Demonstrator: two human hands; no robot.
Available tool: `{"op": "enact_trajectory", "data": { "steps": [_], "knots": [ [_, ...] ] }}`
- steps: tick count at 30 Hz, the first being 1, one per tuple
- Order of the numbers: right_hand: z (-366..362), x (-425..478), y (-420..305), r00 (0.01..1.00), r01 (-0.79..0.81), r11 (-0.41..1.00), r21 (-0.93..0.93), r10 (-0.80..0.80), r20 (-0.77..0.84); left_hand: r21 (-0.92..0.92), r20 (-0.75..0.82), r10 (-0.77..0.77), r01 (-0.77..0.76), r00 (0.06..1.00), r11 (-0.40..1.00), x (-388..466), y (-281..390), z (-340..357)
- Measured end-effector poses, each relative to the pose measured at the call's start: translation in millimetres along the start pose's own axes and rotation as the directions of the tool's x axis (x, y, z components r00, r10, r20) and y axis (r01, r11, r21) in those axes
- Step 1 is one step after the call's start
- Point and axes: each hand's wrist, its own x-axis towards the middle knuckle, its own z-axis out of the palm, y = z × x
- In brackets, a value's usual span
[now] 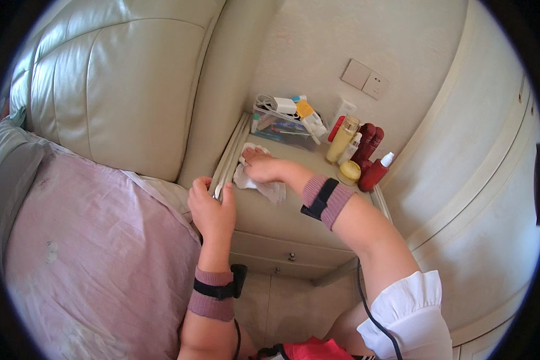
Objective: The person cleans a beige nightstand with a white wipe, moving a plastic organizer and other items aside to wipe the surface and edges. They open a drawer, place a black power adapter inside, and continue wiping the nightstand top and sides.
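My right hand [261, 166] presses down on a crumpled white cloth or tissue [270, 189] on the top of a cream nightstand [261, 216], close to its raised left edge. The fingers lie spread over the cloth. At the nightstand's front left corner, my left hand [212, 204] is curled around the raised edge, with the thumb on one side and the fingers on the other. A small shiny silver-white thing shows between thumb and fingers; what it is I cannot tell. Both wrists wear mauve knitted bands with black straps.
Behind my right hand stand a clear plastic box [288, 133] of small items with a white charger [284, 105], a yellow bottle [343, 139], a yellow-lidded jar [349, 171] and a red bottle [374, 173]. A bed [108, 243] adjoins on the left; a black cable [370, 310] hangs along my right arm.
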Motion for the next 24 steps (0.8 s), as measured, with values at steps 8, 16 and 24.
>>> {"op": "enact_trajectory", "data": {
  "steps": [8,16,24],
  "knots": [
    [-20.1,40.7,14.4,0.993,0.057,0.930,-0.364,-0.015,0.118,0.133,-0.139,0.111,-0.093,0.984,0.987,-4.6,-1.5,8.4],
    [-0.3,59.7,39.3,0.985,0.142,0.901,-0.409,-0.168,-0.028,0.141,-0.144,0.169,-0.148,0.975,0.979,-6.3,3.7,9.9],
    [20.7,-27.3,-17.1,0.991,0.048,0.998,-0.050,-0.054,-0.126,0.110,0.074,-0.005,-0.003,0.997,0.994,0.1,-1.1,1.4]
  ]
}}
